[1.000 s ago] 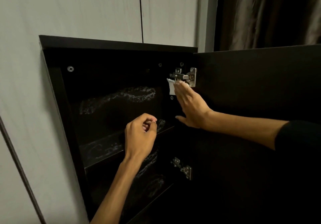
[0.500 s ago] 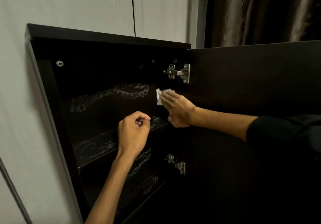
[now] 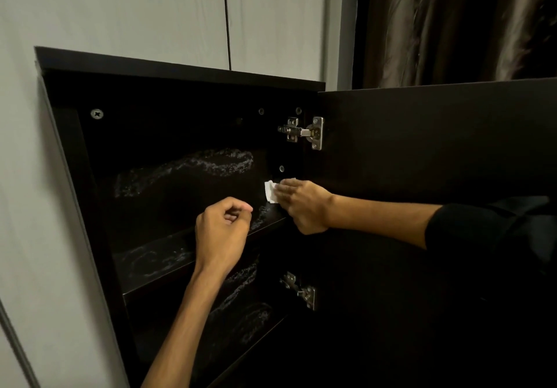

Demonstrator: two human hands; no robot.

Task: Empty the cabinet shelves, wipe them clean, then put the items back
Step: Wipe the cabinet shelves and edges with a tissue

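A black wall cabinet stands open, with no items visible on its shelves. White wet streaks mark its back panel and the upper shelf. My right hand presses a small white wipe flat against the inner right wall, just above the upper shelf and below the top hinge. My left hand hovers in front of the upper shelf with its fingers loosely curled and nothing in it.
The cabinet door hangs open to the right, under my right forearm. A lower hinge sits beside the lower shelf, which also shows streaks. Pale wall panels surround the cabinet; a dark curtain hangs at upper right.
My right hand has slid the wipe down the inner right wall, from beside the top hinge to just above the upper shelf. My left hand has stayed in front of the shelf.
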